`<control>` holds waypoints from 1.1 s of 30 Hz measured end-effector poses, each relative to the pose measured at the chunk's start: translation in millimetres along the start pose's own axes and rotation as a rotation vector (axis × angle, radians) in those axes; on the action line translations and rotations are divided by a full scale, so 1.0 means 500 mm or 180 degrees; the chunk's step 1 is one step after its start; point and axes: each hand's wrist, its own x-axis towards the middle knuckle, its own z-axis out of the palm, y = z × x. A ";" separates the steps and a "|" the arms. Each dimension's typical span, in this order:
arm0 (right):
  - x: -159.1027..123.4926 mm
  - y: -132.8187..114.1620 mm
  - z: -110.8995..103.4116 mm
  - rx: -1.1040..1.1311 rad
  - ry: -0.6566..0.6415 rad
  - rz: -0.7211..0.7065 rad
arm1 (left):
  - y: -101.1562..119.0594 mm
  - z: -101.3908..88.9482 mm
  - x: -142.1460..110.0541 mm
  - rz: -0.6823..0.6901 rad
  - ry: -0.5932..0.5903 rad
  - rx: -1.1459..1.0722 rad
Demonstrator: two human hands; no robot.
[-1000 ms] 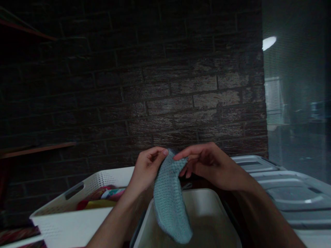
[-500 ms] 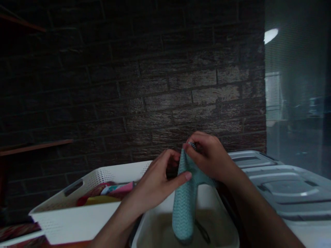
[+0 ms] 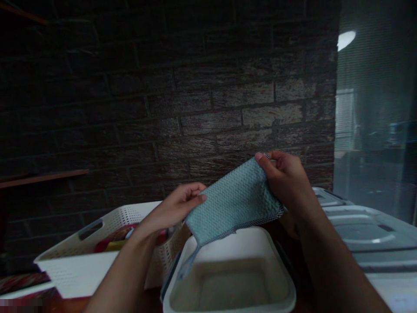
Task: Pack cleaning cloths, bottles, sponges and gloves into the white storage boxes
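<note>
A light teal textured cleaning cloth (image 3: pixel 231 202) with a dark-and-white checked edge is stretched between my two hands. My left hand (image 3: pixel 184 202) pinches its left side, thumb in front. At its upper right corner, my right hand (image 3: pixel 283 178) grips the cloth between thumb and fingers. A thin hanging loop dangles from the cloth's lower left corner. Directly below stands a white rectangular tub (image 3: pixel 286 278) with rounded corners, its inside partly in view. The loop's end hangs over the tub's left part.
To the left is a white perforated basket (image 3: pixel 76 271) holding red and yellow items. Grey-lidded storage boxes (image 3: pixel 365 234) stand on the right. Behind rises a dark brick wall (image 3: pixel 211 108), with a wooden shelf (image 3: pixel 45 177) at the left and a glass panel (image 3: pixel 374 130) at the right.
The cloth, earlier folded and hanging down into the tub, is now spread out flat and slanted above it. My hands have moved apart, the right one up and rightward, the left one leftward.
</note>
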 end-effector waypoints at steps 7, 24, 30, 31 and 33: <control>0.007 0.004 -0.005 -0.0686 0.0281 0.0064 | -0.035 -0.038 0.024 0.0136 0.1246 -0.0248; 0.016 0.017 -0.020 -0.1617 0.0767 -0.0095 | -0.032 -0.063 0.014 0.0328 0.0900 -0.1878; 0.005 -0.002 -0.016 0.0073 0.0364 0.0228 | -0.050 -0.057 0.024 0.0295 0.1308 -0.1346; 0.000 -0.010 -0.013 0.0583 0.0187 0.0330 | -0.052 -0.052 0.027 0.0242 0.1384 -0.1101; -0.013 -0.029 -0.004 0.1398 -0.0209 0.0512 | -0.047 -0.034 0.031 0.0197 0.1528 -0.0585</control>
